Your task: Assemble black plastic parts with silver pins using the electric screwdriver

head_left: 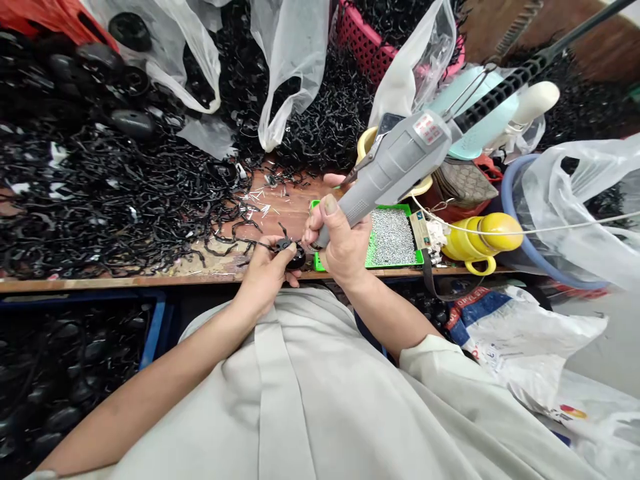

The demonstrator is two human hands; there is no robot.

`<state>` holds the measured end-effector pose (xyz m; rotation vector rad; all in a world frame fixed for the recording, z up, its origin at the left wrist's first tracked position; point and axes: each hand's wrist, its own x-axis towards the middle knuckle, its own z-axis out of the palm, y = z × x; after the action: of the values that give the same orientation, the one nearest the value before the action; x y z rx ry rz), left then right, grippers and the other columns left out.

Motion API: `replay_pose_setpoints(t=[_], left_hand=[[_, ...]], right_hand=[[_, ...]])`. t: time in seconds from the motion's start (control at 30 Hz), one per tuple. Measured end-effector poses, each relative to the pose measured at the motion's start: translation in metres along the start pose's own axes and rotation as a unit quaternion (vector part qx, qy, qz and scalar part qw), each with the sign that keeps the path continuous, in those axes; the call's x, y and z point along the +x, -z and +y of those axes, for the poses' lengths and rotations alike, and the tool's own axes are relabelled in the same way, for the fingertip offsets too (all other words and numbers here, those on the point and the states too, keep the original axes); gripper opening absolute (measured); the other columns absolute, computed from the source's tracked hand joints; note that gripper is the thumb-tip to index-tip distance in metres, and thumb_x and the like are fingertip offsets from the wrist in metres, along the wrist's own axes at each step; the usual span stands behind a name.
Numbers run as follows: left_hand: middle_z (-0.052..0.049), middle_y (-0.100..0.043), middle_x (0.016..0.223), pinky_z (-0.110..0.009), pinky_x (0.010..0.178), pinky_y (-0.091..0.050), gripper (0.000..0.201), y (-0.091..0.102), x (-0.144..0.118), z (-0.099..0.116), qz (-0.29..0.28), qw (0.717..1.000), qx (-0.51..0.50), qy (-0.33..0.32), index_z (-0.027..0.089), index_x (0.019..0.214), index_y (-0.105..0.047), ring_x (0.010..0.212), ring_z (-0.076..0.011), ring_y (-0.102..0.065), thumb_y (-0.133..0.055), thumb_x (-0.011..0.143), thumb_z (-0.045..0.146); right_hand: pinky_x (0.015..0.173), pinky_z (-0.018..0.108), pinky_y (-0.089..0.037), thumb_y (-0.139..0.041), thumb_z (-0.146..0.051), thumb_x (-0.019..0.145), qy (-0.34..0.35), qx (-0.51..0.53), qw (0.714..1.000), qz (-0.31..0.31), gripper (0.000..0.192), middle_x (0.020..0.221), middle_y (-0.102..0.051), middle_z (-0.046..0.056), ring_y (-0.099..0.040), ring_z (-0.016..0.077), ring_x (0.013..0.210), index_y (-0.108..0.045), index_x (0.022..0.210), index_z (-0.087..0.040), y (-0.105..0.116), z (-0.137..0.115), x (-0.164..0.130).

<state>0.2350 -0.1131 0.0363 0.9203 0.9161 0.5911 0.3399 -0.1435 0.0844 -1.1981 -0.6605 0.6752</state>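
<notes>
The left hand (265,270) is closed around a small round black part (293,253), pinching it at the near edge of the wooden tabletop (280,200), with a thin black strip running off the part to the left. The right hand (340,243) is wrapped in a full grip around the grey electric screwdriver (400,160), thumb up along the body, and the tool slants down to the left so its tip comes right to the black part, between the two hands; whether the tip touches the part cannot be told. A black ribbed cable (505,83) leads from the screwdriver's back end up to the right. Just right of the right hand lies a green tray (417,257) holding small silver screws (393,237). Beside the tray stands a yellow cup (480,243), with a thin white cord crossing over it. A large heap of black plastic strips (100,200) covers the left of the tabletop and runs on behind, among clear plastic bags (290,60) and a red basket (360,40). Round black pieces sit in a blue crate (153,327) below the tabletop's left side. The person wears a pale grey top with sleeves pushed back.
</notes>
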Motion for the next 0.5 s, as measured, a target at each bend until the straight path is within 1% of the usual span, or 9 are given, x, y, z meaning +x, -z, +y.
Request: replay_pose_setpoints(t=[0.1, 0.2, 0.27, 0.33, 0.4, 0.5], left_hand=[[0.006, -0.055, 0.078, -0.017, 0.031, -0.040, 0.041, 0.004, 0.001, -0.002, 0.000, 1.000, 0.009, 0.001, 0.022, 0.097, -0.046, 0.041, -0.0053, -0.052, -0.073, 0.068, 0.030], [0.008, -0.052, 0.073, -0.015, 0.028, -0.031, 0.042, 0.007, 0.002, -0.004, -0.005, 1.000, 0.014, -0.003, 0.022, 0.094, -0.045, 0.037, -0.0046, -0.049, -0.075, 0.066, 0.031], [0.008, -0.052, 0.071, -0.015, 0.028, -0.028, 0.042, 0.007, 0.001, -0.005, -0.015, 1.000, 0.016, -0.008, 0.022, 0.093, -0.045, 0.036, -0.0043, -0.047, -0.076, 0.066, 0.032], [0.008, -0.052, 0.070, -0.014, 0.028, -0.027, 0.042, 0.008, 0.000, -0.006, -0.014, 1.000, 0.019, -0.009, 0.023, 0.092, -0.045, 0.035, -0.0041, -0.046, -0.076, 0.065, 0.031], [0.008, -0.053, 0.070, -0.014, 0.028, -0.026, 0.041, 0.010, -0.001, -0.005, -0.005, 1.000, 0.025, -0.005, 0.023, 0.092, -0.045, 0.035, -0.0044, -0.046, -0.075, 0.066, 0.031], [0.007, -0.053, 0.070, -0.015, 0.028, -0.030, 0.037, 0.019, -0.002, -0.002, 0.023, 0.999, 0.036, -0.019, 0.024, 0.096, -0.043, 0.038, -0.0068, -0.050, -0.069, 0.070, 0.030]], right_hand=[[0.049, 0.026, -0.046, -0.060, -0.064, 0.076, -0.017, -0.021, 0.999, -0.022, 0.050, 0.061, -0.045, -0.006, -0.047, 0.0101, 0.047, -0.049, 0.106, -0.026, -0.003, 0.007, 0.000], [0.051, 0.027, -0.047, -0.061, -0.061, 0.076, -0.034, -0.043, 0.997, -0.053, 0.045, 0.059, -0.046, -0.007, -0.048, 0.0105, 0.047, -0.049, 0.101, -0.026, -0.005, 0.013, -0.002], [0.051, 0.027, -0.047, -0.061, -0.060, 0.077, -0.041, -0.052, 0.996, -0.062, 0.042, 0.057, -0.046, -0.007, -0.048, 0.0107, 0.047, -0.050, 0.097, -0.025, -0.006, 0.016, -0.004], [0.050, 0.027, -0.047, -0.063, -0.058, 0.076, -0.038, -0.050, 0.997, -0.054, 0.041, 0.057, -0.046, -0.007, -0.048, 0.0103, 0.045, -0.051, 0.098, -0.025, -0.007, 0.016, -0.004], [0.048, 0.025, -0.045, -0.063, -0.056, 0.077, -0.029, -0.038, 0.998, -0.034, 0.041, 0.057, -0.046, -0.007, -0.047, 0.0096, 0.045, -0.052, 0.102, -0.025, -0.006, 0.014, -0.002], [0.045, 0.024, -0.043, -0.060, -0.053, 0.080, -0.012, -0.026, 1.000, -0.010, 0.042, 0.060, -0.046, -0.007, -0.046, 0.0091, 0.045, -0.052, 0.111, -0.027, -0.003, 0.010, 0.003]])
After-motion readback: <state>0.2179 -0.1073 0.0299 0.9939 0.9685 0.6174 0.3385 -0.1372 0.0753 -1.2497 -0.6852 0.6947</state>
